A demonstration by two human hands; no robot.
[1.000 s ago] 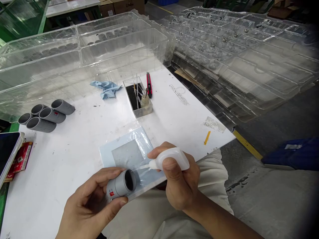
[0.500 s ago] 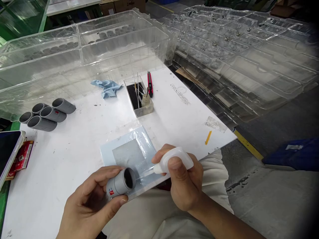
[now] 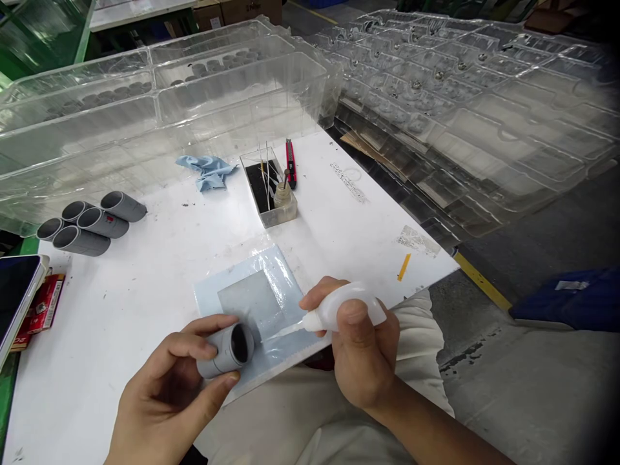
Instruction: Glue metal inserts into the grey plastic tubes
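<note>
My left hand (image 3: 179, 381) is closed around a short grey plastic tube (image 3: 216, 354), its open end tilted toward the right. In my right hand (image 3: 363, 361) is a white squeeze bottle (image 3: 346, 309), my thumb pressed on its side. The bottle's thin nozzle (image 3: 285, 331) points left at the tube's rim, with a small gap between them. Beneath both lies a light blue sheet (image 3: 208, 290) under clear film, with a grey rectangle on it, at the table's front edge.
Several grey tubes (image 3: 104, 223) stand at the left of the white table (image 3: 145, 290). Farther back are a blue cloth (image 3: 208, 172), a small clear box (image 3: 281, 216) with thin sticks and a jar, and a red cutter (image 3: 290, 165). Clear plastic trays (image 3: 232, 123) line the back. A phone (image 3: 19, 290) lies left.
My left hand has drawn the tube slightly left and turned it, so its red mark is out of sight. My right hand has shifted slightly right with the bottle, widening the gap.
</note>
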